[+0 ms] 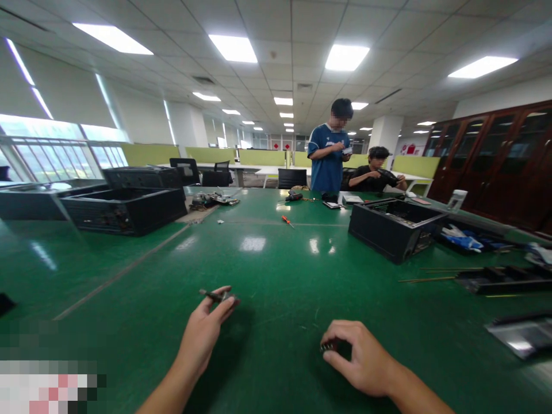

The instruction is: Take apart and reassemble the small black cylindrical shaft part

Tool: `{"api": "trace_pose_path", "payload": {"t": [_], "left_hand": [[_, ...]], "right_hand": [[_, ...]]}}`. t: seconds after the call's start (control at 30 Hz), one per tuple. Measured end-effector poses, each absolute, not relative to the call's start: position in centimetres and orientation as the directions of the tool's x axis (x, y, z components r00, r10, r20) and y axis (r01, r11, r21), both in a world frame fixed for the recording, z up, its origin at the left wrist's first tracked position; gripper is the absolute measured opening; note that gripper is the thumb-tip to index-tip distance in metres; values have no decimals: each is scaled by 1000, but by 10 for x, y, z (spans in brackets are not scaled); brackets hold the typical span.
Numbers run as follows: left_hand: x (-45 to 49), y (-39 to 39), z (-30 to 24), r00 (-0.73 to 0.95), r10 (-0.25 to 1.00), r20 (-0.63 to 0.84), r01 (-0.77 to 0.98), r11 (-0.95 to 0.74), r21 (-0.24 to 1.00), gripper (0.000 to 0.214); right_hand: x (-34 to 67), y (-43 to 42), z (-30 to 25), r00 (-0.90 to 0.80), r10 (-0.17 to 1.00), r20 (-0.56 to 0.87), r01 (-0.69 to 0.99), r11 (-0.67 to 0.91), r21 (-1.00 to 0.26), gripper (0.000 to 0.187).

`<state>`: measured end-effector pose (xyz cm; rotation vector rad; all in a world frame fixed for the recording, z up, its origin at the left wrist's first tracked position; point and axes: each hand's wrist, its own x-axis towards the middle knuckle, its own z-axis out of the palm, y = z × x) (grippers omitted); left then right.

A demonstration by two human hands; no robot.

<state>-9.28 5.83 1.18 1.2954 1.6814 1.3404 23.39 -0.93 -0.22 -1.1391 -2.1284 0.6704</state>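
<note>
My left hand [202,330] is raised over the green tabletop [259,276], closed on a small, thin, dark metallic piece [210,295] that pokes out past the fingers. Its kind is too blurred to make out. To the right, my right hand [362,356] pinches a small dark part with a row of light spots [328,347] between thumb and fingertips. The two hands are well apart, and most of each held part is hidden by fingers. Beyond them on the table lies an orange-handled screwdriver [286,220].
Black computer cases [129,213] stand at the left, and another open case [388,236] at the right. Dark trays [509,279] and a metal panel [521,333] lie near the right edge. Across the table, one person [325,155] stands and another [371,179] sits holding a dark object.
</note>
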Motion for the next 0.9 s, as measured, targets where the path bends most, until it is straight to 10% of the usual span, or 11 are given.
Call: {"api": "trace_pose_path", "payload": {"t": [0.23, 0.7, 0.9], "left_hand": [[-151, 70, 29, -462, 853, 243, 659, 147, 738, 50], [-177, 75, 23, -477, 848, 230, 734, 241, 635, 97], [-123, 44, 26, -36, 589, 807, 883, -359, 301, 74]], "right_hand": [[234, -8, -1, -435, 850, 297, 533, 508, -676, 8], [234, -8, 1, -412, 867, 279, 535, 478, -697, 10], [222, -5, -10, -343, 911, 227, 321, 341, -884, 26]]}}
